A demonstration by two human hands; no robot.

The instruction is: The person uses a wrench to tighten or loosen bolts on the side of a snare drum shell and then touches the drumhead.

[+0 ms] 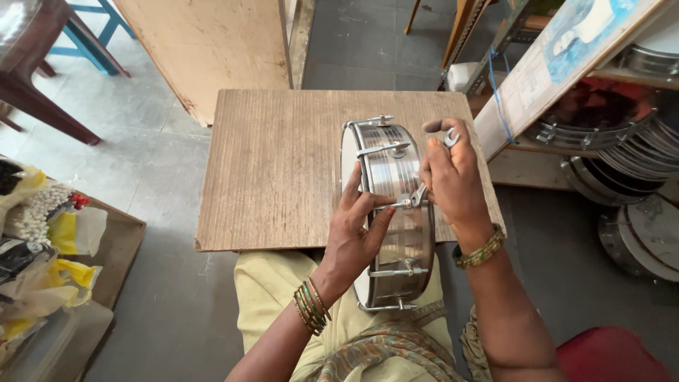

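Drum (396, 212) stands on edge, half on the desk (283, 163), half on the lap, rim hoop on, four lugs visible and fitted. Left hand (357, 233) pinches one lug; right hand (453, 180) grips a spanner (431, 166) on it. Tightness: cannot tell.

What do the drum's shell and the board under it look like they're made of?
The drum shell looks like polished metal, probably steel: silvery, with bright banded reflections. The board looks like bare, unfinished wood or plywood: matt brown, fine parallel grain lines, a chipped edge.
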